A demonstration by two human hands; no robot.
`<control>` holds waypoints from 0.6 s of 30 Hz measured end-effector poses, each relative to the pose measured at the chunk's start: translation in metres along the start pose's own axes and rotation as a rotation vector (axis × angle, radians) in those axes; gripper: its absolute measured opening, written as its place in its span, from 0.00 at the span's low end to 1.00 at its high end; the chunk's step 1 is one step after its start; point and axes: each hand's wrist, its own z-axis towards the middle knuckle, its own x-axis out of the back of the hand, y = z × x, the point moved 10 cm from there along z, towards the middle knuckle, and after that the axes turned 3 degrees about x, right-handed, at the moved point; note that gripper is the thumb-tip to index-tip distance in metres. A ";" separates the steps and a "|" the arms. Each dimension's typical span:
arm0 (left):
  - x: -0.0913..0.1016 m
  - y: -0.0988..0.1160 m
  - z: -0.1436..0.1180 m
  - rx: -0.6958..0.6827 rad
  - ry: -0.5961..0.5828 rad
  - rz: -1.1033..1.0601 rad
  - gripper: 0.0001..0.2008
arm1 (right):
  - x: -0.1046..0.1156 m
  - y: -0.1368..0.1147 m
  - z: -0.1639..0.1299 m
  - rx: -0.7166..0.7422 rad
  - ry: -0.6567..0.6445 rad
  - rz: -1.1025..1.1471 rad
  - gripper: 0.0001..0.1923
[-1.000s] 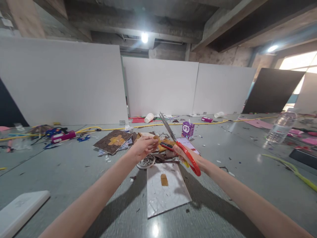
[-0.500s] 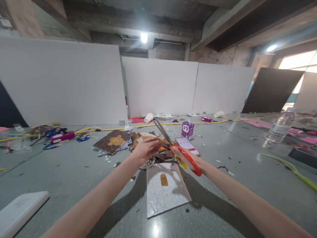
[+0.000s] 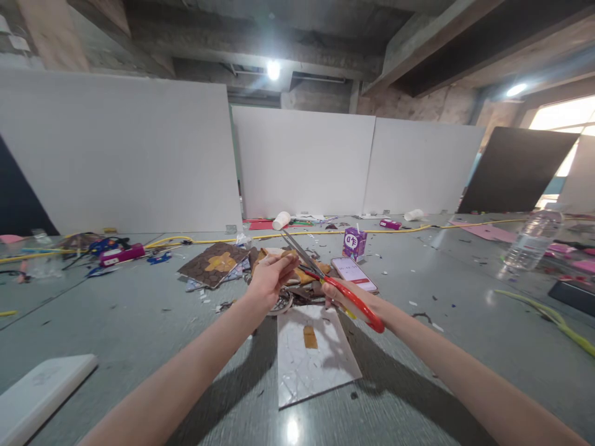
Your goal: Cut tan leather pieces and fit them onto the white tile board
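My right hand (image 3: 351, 298) grips a pair of scissors (image 3: 356, 302) by its red and yellow handles. The blades point up and to the left, past the fingertips of my left hand (image 3: 270, 277). Those fingers are pinched together on a small brown piece (image 3: 292, 253), close beside the blades; its material is hard to make out. Below both hands lies a white board (image 3: 316, 371) with a brown patch (image 3: 310, 337) stuck on it. Behind the hands, brown and yellow scraps (image 3: 309, 275) are heaped, and a roll of tape (image 3: 282, 303) is partly hidden by my left wrist.
A dark brown patterned sheet with a yellow shape (image 3: 214, 264) lies left of the heap. To the right are a phone (image 3: 356, 274) and a purple drink carton (image 3: 354, 243). A plastic bottle (image 3: 532, 241) stands far right, a white box (image 3: 51, 387) front left. A yellow cable (image 3: 223, 240) crosses behind.
My left fingers have closed into a pinch on the small brown piece. The scissors have turned, so their handles show more edge-on. The view has shifted slightly.
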 end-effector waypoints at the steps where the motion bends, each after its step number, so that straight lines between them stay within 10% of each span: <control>1: 0.001 0.001 0.000 -0.011 0.011 -0.005 0.04 | 0.000 0.000 0.000 -0.006 -0.001 -0.003 0.32; 18: 0.005 0.005 0.000 -0.065 0.052 0.008 0.00 | -0.005 0.002 0.001 -0.008 -0.032 -0.021 0.32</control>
